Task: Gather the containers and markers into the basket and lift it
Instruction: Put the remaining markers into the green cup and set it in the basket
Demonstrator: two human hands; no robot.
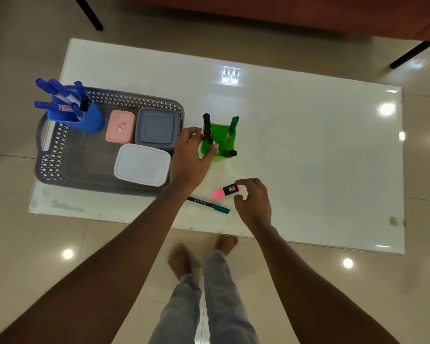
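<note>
Right hand (253,201) pinching pink highlighter (225,191) by one end, long axis 9-to-3. Left hand (193,156) curled on green holder (221,145) rim, holder at 12 from highlighter. Basket (50,167) off at 9, left hand nearer. Teal pen (209,205) loose on table (308,145), 7 o'clock.

Basket (47,167) free at near left; boxes (142,165), blue holder (85,121) crowd elsewhere.
</note>
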